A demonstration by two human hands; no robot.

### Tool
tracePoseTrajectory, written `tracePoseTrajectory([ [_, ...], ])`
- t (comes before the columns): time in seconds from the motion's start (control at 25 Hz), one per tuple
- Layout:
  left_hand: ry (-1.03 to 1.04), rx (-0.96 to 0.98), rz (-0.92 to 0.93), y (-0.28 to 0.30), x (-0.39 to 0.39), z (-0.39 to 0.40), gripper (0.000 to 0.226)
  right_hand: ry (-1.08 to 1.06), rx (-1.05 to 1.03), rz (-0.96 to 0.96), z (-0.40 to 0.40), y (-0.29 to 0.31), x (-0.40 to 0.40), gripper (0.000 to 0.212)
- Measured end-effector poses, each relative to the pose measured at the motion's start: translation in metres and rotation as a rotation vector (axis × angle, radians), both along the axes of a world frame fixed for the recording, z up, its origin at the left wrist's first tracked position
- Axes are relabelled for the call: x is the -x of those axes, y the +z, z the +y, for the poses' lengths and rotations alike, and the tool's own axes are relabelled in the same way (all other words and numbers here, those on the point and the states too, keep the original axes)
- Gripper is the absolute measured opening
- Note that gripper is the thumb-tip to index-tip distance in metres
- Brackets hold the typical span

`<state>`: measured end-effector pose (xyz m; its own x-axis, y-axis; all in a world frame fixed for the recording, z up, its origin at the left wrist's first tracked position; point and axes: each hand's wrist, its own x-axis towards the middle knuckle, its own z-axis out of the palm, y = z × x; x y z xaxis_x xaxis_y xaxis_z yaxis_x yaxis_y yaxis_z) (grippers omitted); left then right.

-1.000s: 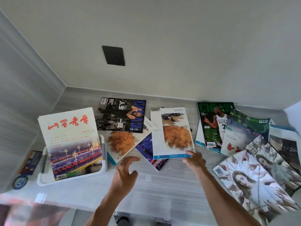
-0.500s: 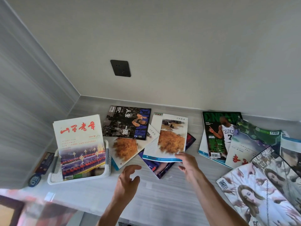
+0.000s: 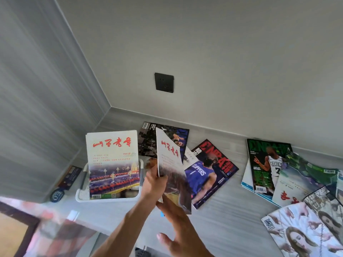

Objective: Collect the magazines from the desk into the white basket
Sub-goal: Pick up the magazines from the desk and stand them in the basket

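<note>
The grey desk ran into a corner. Nearest me, my right hand hung with fingers spread, just under the lifted magazine, which my left hand pinched upright beside the white basket. One red-titled magazine already stood inside. Several others remained scattered behind and to my right, so most work was left; the basket's right rim looked reachable.
</note>
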<state>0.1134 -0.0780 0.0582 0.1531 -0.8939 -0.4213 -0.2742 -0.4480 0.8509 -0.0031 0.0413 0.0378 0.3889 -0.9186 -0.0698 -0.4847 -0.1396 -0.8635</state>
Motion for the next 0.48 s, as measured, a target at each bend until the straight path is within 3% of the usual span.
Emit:
tracePoseTrajectory([
  [0.08, 0.002, 0.02, 0.152, 0.001, -0.036, 0.007, 0.025, -0.101, -0.097, -0.149, -0.011, 0.0, -0.01, 0.076],
  [0.24, -0.138, 0.055, 0.458, 0.015, -0.119, 0.006, 0.022, -0.563, -0.263, -0.314, -0.073, -0.01, -0.011, 0.077],
  [0.32, -0.181, 0.063, 0.571, 0.021, -0.156, 0.003, 0.03, -0.59, -0.446, -0.422, -0.115, -0.006, -0.021, 0.054],
  [0.4, -0.111, 0.147, 0.474, 0.02, -0.187, -0.002, 0.032, -0.56, -0.514, -0.467, -0.148, 0.003, -0.044, 0.028],
  [0.48, 0.079, 0.231, 0.262, 0.016, -0.215, -0.015, 0.036, -0.517, -0.479, -0.477, -0.168, 0.006, -0.073, 0.027],
])
